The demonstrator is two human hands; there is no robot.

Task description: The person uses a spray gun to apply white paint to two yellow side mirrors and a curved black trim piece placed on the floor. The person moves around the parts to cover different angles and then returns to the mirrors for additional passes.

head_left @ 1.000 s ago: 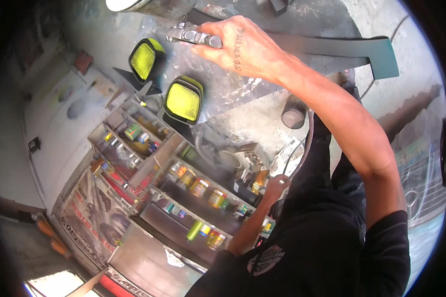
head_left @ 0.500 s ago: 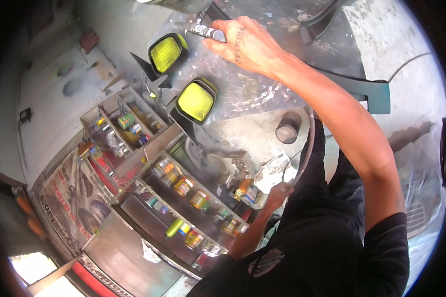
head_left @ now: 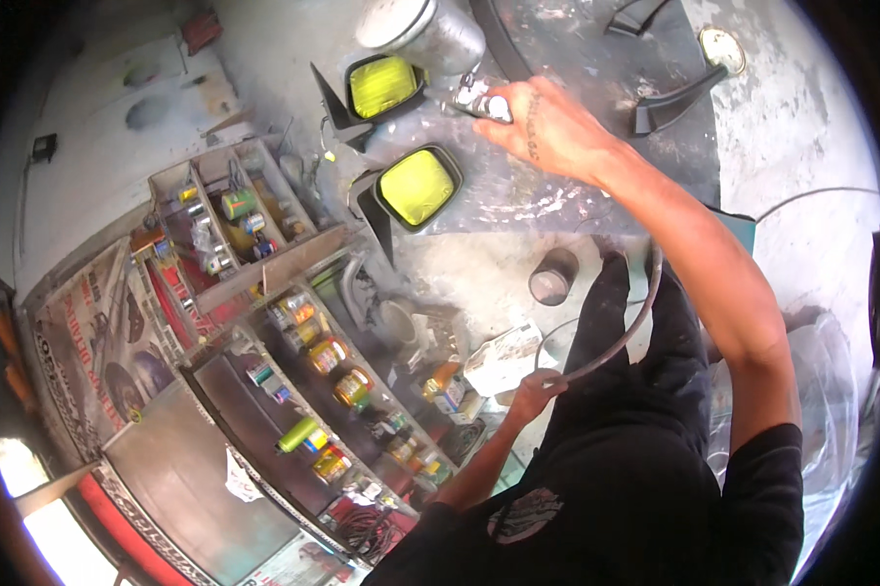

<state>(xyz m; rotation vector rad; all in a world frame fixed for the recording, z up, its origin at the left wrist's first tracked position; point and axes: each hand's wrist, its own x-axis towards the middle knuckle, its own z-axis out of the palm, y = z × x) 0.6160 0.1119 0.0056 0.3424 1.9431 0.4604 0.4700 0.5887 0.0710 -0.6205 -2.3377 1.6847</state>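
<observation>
My right hand (head_left: 547,127) is stretched out over the table, its fingers wrapped round a metal spray gun (head_left: 481,102). A silver paint cup (head_left: 430,37) with a pale lid is joined to the gun. To its left lie two car side mirrors with black housings and yellow-green faces: the far mirror (head_left: 382,86), close beside the cup, and the near mirror (head_left: 418,186), near the table's edge. Lower down, my left hand (head_left: 538,393) is closed round a thin hose (head_left: 621,344), which curves up past my legs. The gun's trigger is hidden.
The dark, paint-specked table (head_left: 547,200) also carries a black curved part (head_left: 679,103). A grey can (head_left: 553,277) stands on the floor by my feet. At left are a compartment tray (head_left: 293,256) and shelves with several paint cans (head_left: 352,388). Newspaper (head_left: 503,361) lies beyond my left hand.
The view has shifted, so the mirrors sit farther right and higher. My right hand has brought the spray gun toward me and to the right relative to them. My left hand still holds the hose.
</observation>
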